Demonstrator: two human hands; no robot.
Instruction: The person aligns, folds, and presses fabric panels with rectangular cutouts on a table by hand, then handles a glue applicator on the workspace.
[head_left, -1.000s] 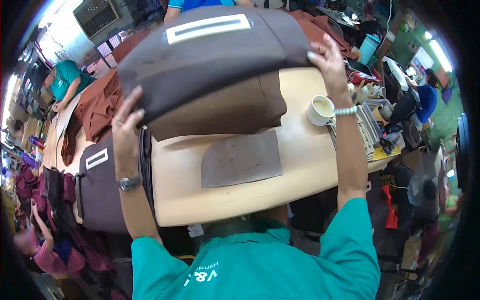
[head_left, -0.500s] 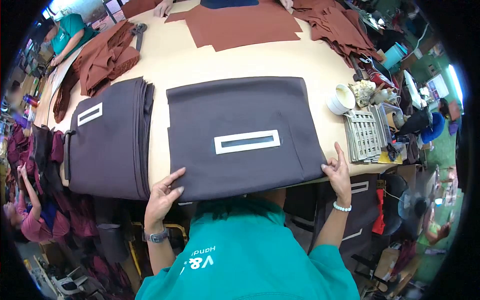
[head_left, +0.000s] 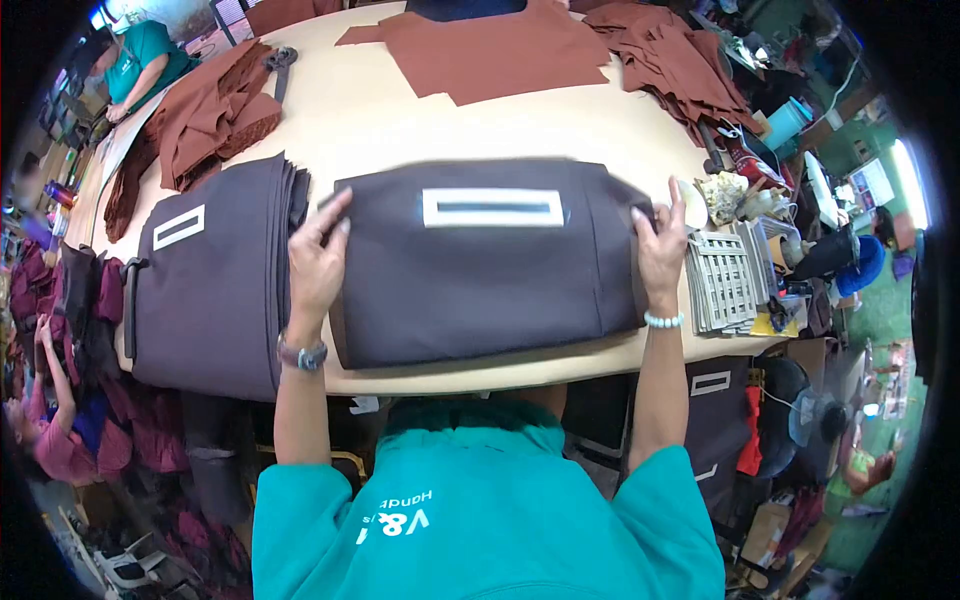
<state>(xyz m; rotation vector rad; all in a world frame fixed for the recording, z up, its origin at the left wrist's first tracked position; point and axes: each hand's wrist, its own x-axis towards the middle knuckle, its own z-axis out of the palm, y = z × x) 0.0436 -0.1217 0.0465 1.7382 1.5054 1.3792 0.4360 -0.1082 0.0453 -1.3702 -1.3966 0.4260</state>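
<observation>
A dark brown fabric panel (head_left: 470, 290) with a white rectangular frame (head_left: 493, 208) around a slot lies at the table's near edge, its far part bent and slightly blurred. My left hand (head_left: 318, 262) grips the panel's left edge between thumb and fingers. At the upper right corner, my right hand (head_left: 660, 250) pinches the other edge, with the index finger pointing up. Left of the panel is a thick stack of similar dark panels (head_left: 215, 290), the top one bearing a white frame (head_left: 179, 228).
Rust-brown cut pieces (head_left: 500, 50) lie across the far table, with more heaped at left and right. A white cup (head_left: 692, 203), slotted light-coloured plates (head_left: 722, 285) and small tools crowd the right side. A co-worker in teal (head_left: 145, 65) sits at the far left.
Both hands have moved from the panel's near corners up along its sides. The panel and its white frame have shifted away from me. Another person's hands at the far edge have left view.
</observation>
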